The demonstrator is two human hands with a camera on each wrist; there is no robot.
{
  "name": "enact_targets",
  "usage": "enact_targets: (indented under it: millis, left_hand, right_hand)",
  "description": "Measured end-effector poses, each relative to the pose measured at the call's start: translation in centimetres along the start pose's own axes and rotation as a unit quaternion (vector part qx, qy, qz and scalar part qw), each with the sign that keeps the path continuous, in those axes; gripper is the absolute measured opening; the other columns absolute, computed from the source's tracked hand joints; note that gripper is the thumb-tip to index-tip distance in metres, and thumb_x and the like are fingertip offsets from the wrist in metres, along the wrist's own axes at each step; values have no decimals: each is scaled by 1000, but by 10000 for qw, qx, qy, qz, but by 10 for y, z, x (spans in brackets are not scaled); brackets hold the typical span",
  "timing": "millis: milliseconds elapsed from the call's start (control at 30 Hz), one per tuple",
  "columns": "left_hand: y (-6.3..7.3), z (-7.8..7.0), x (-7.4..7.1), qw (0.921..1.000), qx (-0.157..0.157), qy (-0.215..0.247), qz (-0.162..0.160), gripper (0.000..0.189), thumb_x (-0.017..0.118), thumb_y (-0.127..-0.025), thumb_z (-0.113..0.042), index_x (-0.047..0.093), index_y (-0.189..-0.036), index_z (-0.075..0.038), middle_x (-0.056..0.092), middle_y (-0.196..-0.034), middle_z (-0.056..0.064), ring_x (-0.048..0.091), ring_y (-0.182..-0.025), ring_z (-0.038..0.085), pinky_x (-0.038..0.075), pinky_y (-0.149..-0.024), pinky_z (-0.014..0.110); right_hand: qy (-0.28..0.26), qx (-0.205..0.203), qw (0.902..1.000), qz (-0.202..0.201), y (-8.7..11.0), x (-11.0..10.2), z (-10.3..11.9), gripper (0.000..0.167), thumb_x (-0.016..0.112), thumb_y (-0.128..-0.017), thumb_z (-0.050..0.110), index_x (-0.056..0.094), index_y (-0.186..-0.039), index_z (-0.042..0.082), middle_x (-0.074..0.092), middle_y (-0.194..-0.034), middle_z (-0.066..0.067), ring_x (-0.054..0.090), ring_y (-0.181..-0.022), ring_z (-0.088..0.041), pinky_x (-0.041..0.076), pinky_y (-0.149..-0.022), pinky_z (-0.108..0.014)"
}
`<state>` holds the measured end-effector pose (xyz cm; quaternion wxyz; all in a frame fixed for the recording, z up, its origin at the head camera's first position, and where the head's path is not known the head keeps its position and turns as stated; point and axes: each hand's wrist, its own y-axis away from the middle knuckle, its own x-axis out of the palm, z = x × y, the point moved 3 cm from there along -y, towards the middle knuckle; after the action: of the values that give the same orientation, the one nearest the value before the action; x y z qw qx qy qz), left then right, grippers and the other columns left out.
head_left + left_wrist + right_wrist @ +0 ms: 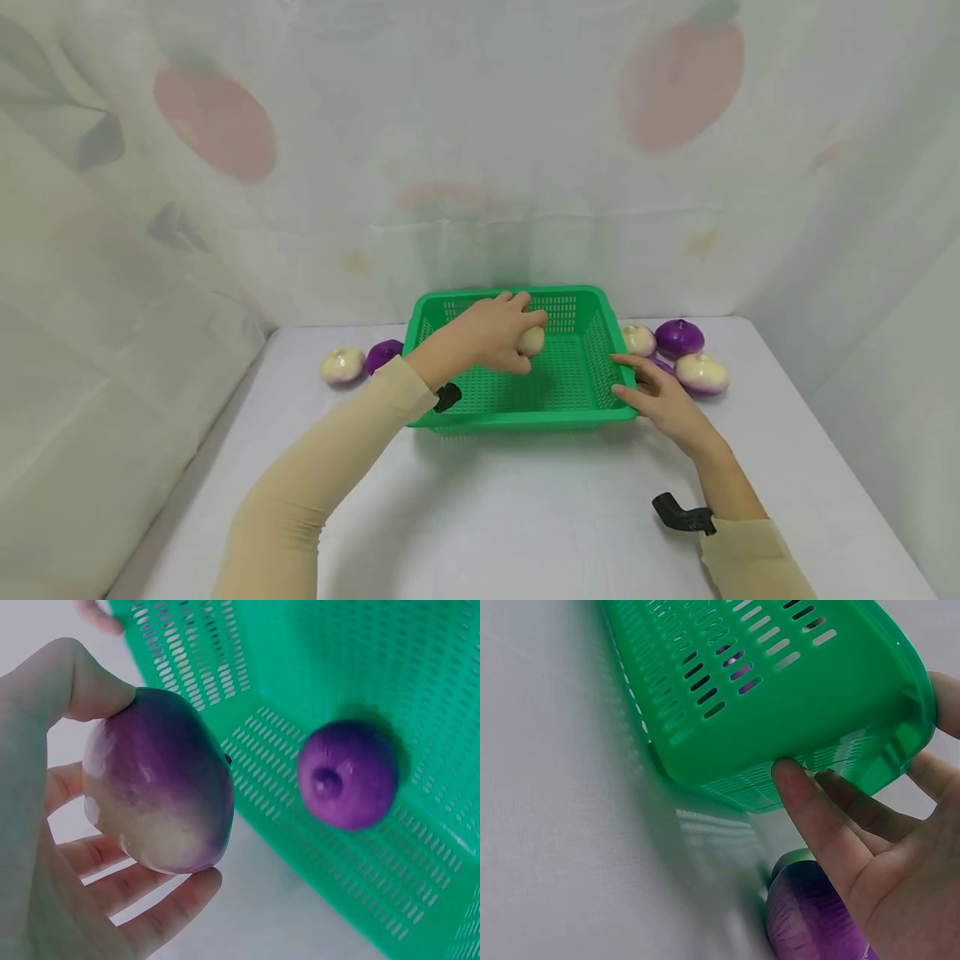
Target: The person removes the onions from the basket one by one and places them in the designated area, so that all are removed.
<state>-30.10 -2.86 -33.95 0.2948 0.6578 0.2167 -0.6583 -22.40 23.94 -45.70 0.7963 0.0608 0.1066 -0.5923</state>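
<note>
My left hand holds a purple-and-white turnip over the green plastic basket, thumb on one side and fingers round the other. Inside the basket lies a purple turnip, seen in the left wrist view and covered by the left arm in the head view. At the basket's right end, my right hand grips the rim and side wall near the front corner. Just beside that hand, outside the basket, is another purple turnip.
Right of the basket sit several turnips, among them a purple one and a pale one. To its left are a pale turnip and a purple turnip. A white cloth covers the table, with a patterned curtain behind.
</note>
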Motion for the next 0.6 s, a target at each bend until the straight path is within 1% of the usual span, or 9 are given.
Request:
enact_targets:
  millis: [133,300,433,600]
  left_hand:
    - [14,9,-11,9996,-136,53,-241,49,67,-84,-32,57,-131,-25,48,-115,2,48,-96,19,47,-73,34]
    - [31,19,-19,9985,-260,163,-447,52,66,-82,-30,58,-133,-23,49,-115,5,49,-94,21,47,-71,35]
    - [43,24,-19,9972,-279,188,-669,53,65,-79,-30,59,-131,-23,49,-115,5,49,-95,22,47,-70,36]
    - [61,30,-15,9957,-297,184,-852,54,66,-76,-30,62,-129,-22,51,-115,7,51,-99,24,48,-73,38]
  right_hand:
    - [25,-8,10000,8,0,0,1,60,64,-102,25,39,-153,6,44,-147,-27,57,-121,-23,54,-87,-27]
    - [49,55,10000,9,1,0,0,60,65,-102,26,40,-154,9,43,-149,-24,54,-125,-28,54,-88,-27]
    - [38,61,10000,1,1,-1,0,60,65,-102,26,40,-154,9,44,-147,-25,55,-125,-31,54,-88,-27]
    - [19,58,10000,-8,1,-2,-2,60,65,-102,26,39,-154,9,44,-147,-25,58,-121,-22,54,-88,-27]
